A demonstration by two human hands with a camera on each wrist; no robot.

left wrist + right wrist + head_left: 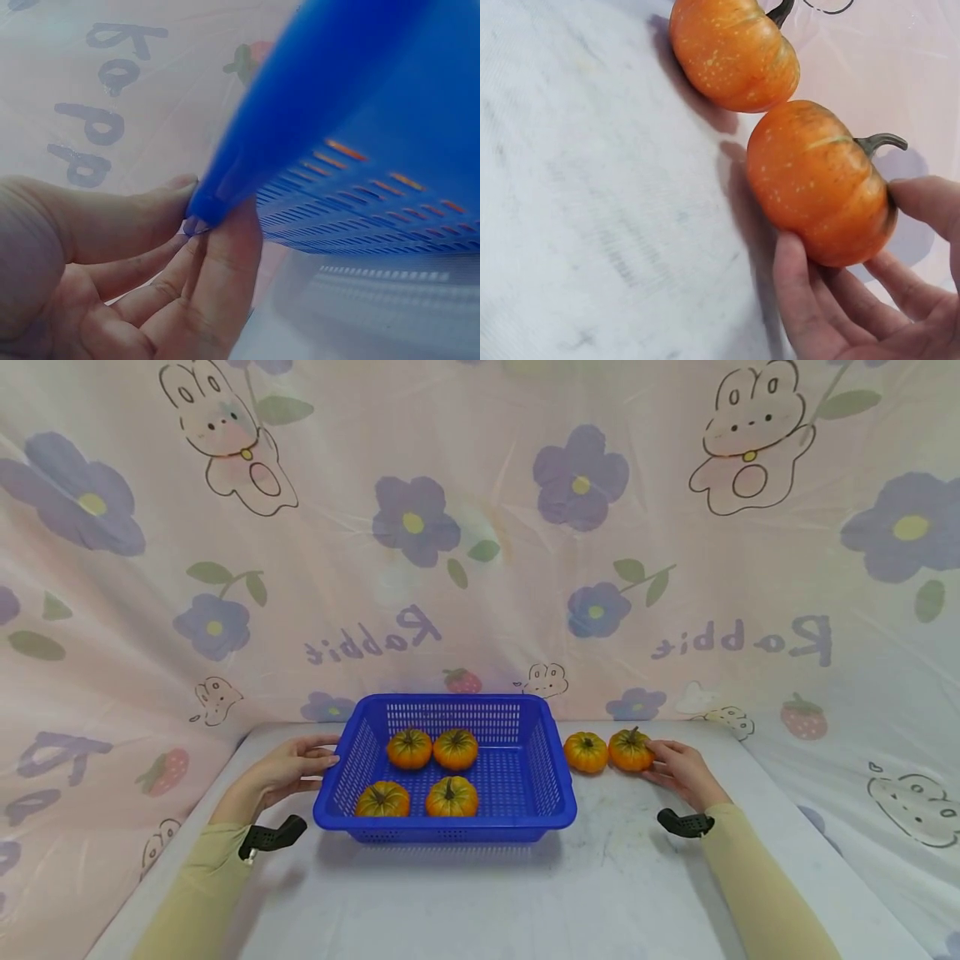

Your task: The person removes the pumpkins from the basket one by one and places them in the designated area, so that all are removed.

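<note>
Pinching | left hand (288, 770): smooth-rimmed, slotted blue plastic basket (450, 822) | right hand (684, 773): squat, ribbed orange pumpkin (628, 753), curved stem (881, 140)

The white table (622, 893) bears a blue basket (442, 822) and two pumpkins (586, 753).

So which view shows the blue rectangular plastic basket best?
The head view, showing the basket with nearly its whole rim. Left wrist catches only rim and slotted wall close up; right wrist shows none.
</note>
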